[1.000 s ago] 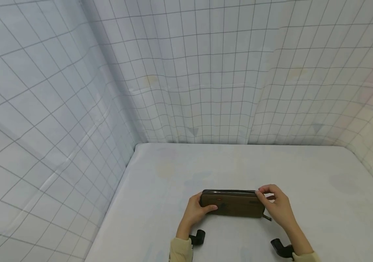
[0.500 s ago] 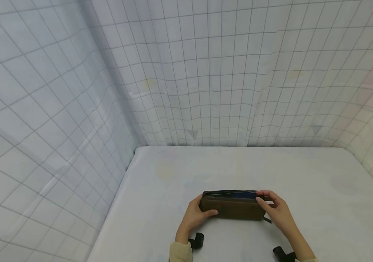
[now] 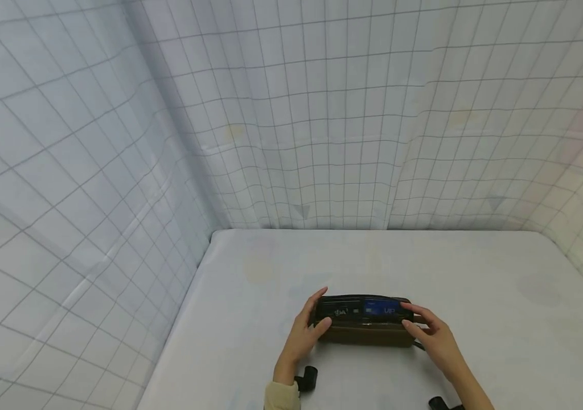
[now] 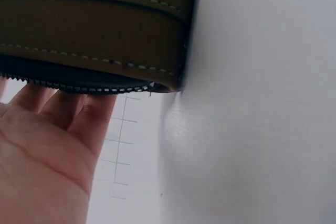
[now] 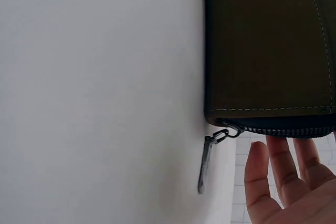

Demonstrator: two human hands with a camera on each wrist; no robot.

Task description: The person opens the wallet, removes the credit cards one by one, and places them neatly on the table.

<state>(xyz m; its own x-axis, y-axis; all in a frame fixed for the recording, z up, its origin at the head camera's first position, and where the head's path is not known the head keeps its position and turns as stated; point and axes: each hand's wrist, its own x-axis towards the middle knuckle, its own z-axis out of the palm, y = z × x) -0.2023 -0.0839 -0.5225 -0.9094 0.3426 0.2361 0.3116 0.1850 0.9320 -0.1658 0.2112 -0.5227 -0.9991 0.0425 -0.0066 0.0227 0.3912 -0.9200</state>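
Note:
A brown zip-around wallet (image 3: 368, 337) stands on the table with its zipped mouth spread apart toward the head camera. Inside it show a blue card (image 3: 380, 307) with "VIP" lettering and a black card (image 3: 336, 310) with pale script. My left hand (image 3: 303, 333) holds the left end, thumb on the near edge and fingers at the far side. At the other end my right hand (image 3: 434, 333) grips the wallet between thumb and fingers. The left wrist view shows fingers behind the zipper teeth (image 4: 79, 88). A zipper pull (image 5: 205, 163) hangs from the right end.
The wallet is on a white-covered table (image 3: 250, 267). White grid-patterned curtains (image 3: 312, 125) enclose it at the back and sides. Black wrist mounts (image 3: 309, 377) sit beside both forearms.
The wallet's mouth has spread from nearly closed to wide, baring the two cards. My left thumb has moved up from its near face to the near edge; the right hand stays at its end.

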